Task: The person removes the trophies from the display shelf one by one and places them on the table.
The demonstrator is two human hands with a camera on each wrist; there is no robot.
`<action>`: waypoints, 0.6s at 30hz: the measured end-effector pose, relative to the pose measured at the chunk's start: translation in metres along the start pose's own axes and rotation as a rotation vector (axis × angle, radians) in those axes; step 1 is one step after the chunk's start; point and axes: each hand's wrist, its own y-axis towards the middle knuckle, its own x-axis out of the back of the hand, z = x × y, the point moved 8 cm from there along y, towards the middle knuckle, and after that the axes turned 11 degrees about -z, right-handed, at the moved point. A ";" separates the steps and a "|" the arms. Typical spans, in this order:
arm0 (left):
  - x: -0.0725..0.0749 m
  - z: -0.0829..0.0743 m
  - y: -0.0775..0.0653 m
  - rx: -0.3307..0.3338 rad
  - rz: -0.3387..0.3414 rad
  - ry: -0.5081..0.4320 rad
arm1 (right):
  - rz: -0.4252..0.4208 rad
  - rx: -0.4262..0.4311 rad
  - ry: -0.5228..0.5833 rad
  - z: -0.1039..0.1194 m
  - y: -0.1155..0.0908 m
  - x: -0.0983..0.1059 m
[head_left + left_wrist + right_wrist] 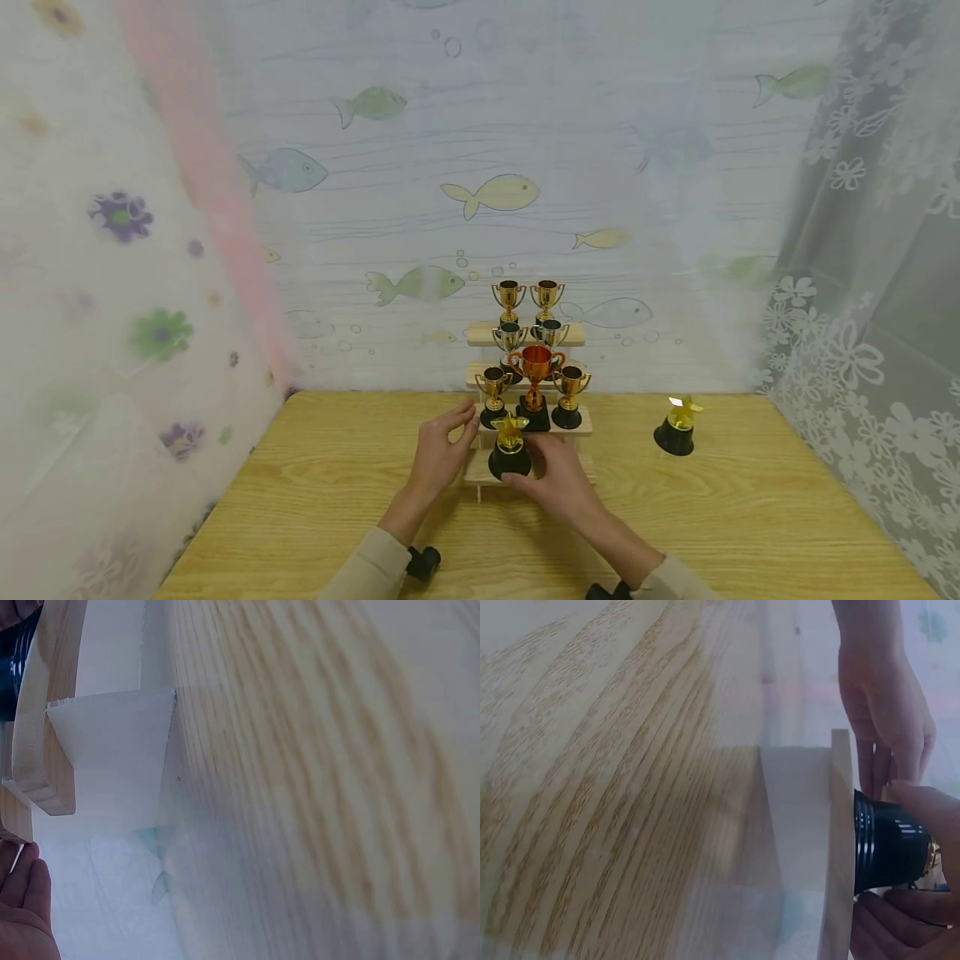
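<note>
The right hand [561, 482] pinches a gold star trophy [510, 460] on the wooden stand's [475, 476] nearest step; the left hand's [441, 446] fairly straight fingers seem to touch its left edge. Seven cup trophies [536, 362] fill farther steps; a second star trophy [678, 435] sits unshelved, right.

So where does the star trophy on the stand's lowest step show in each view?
Head: the star trophy is low, slightly right of centre, gripped by the right hand.
Left wrist: only part of its black base shows, cut off by the left edge, near the top.
Right wrist: its base is toward the right edge.
Shared landmark: the wooden lowest step.
</note>
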 end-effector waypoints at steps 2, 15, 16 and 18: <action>0.000 0.000 0.000 0.002 0.002 -0.003 | -0.012 -0.015 -0.014 -0.001 0.001 -0.001; -0.001 0.003 -0.002 0.009 0.017 -0.019 | -0.063 -0.003 -0.063 -0.001 0.000 -0.003; -0.001 0.003 -0.002 0.010 0.018 -0.018 | -0.065 0.001 -0.066 0.000 0.000 -0.002; -0.001 0.003 -0.002 0.007 0.016 -0.018 | -0.067 0.006 -0.066 0.001 0.000 -0.003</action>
